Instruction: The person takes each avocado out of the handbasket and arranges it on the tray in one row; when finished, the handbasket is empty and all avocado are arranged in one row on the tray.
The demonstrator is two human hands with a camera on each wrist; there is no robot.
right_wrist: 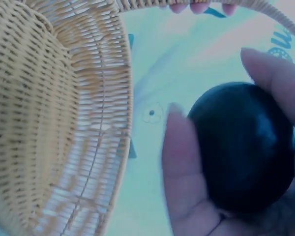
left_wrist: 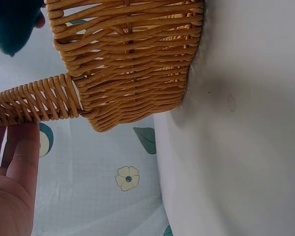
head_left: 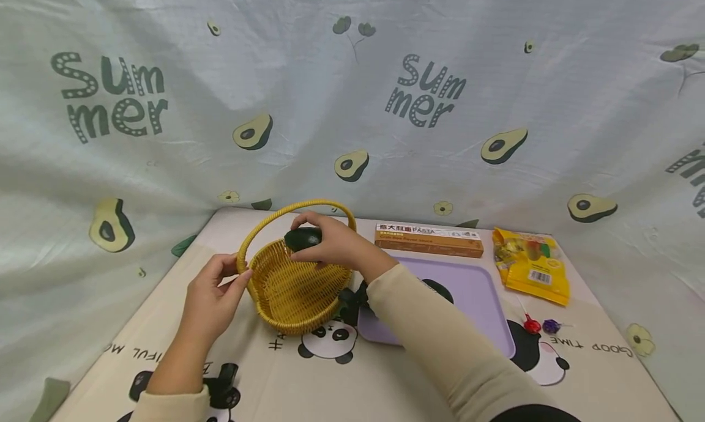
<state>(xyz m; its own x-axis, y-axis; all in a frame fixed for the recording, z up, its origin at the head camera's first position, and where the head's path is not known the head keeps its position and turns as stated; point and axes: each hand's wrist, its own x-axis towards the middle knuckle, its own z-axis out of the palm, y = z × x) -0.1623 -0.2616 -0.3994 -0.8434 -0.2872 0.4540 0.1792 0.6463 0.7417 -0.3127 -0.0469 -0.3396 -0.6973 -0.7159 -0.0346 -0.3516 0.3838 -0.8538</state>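
Note:
A yellow wicker basket (head_left: 300, 290) with a tall arched handle stands on the table. At the left side of its handle, my left hand (head_left: 212, 296) pinches the woven band between thumb and fingers; in the left wrist view the fingers (left_wrist: 24, 157) meet the handle (left_wrist: 37, 101). Above the basket's opening, my right hand (head_left: 338, 244) grips a dark green avocado (head_left: 303, 238). The right wrist view shows the avocado (right_wrist: 243, 147) between thumb and fingers, apart from the basket wall (right_wrist: 101, 123). No other item shows inside the basket.
A lilac tray (head_left: 484, 293) lies right of the basket, partly covered by my right sleeve, with a dark rounded thing (head_left: 439, 289) on it. Behind it is a pasta box (head_left: 429, 241). Farther right are a yellow candy bag (head_left: 531, 266) and red (head_left: 531, 324) and purple (head_left: 551, 326) lollipops.

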